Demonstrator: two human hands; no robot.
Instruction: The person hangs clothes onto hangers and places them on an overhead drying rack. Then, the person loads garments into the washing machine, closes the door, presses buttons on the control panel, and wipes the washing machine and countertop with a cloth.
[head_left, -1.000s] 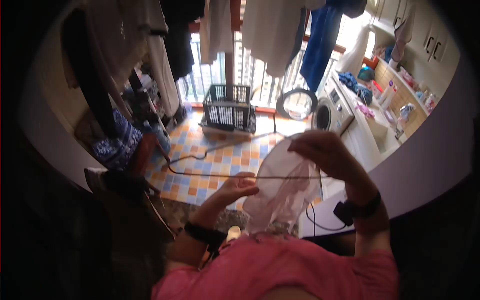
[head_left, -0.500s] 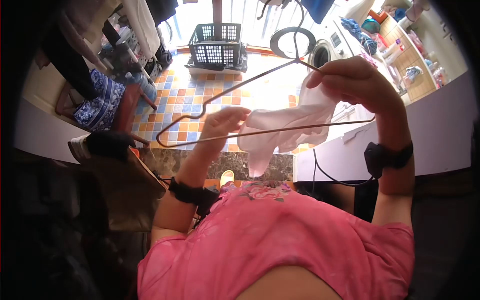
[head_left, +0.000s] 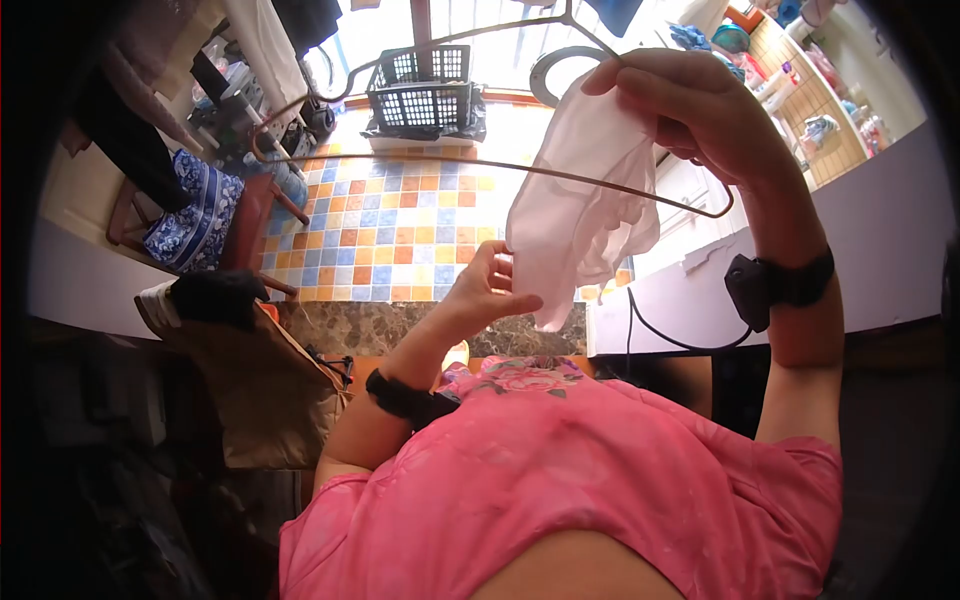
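Note:
My right hand (head_left: 690, 105) is closed at the sloping right shoulder of a thin brown clothes hanger (head_left: 440, 158). Pinched there too is a sheer, pale pink-white cloth (head_left: 570, 215), probably a light garment; its exact kind is unclear. The cloth hangs down behind the hanger's bottom bar. Beside its lower left edge is my left hand (head_left: 485, 288), thumb and fingers apart, the thumb against the fabric. The hanger is tilted, and its hook lies beyond the top of the view.
A dark plastic crate (head_left: 425, 100) stands by the window. Left of it are a stool (head_left: 262, 205) with a blue-white patterned cloth (head_left: 198, 215) and hanging clothes. To the right, a washing machine door (head_left: 560, 75) stands open near cluttered shelves (head_left: 815, 100).
The hanger has risen and shifted left, turning in my right hand. The cloth now hangs longer and more upright. My left hand has moved right and down to the cloth's lower edge.

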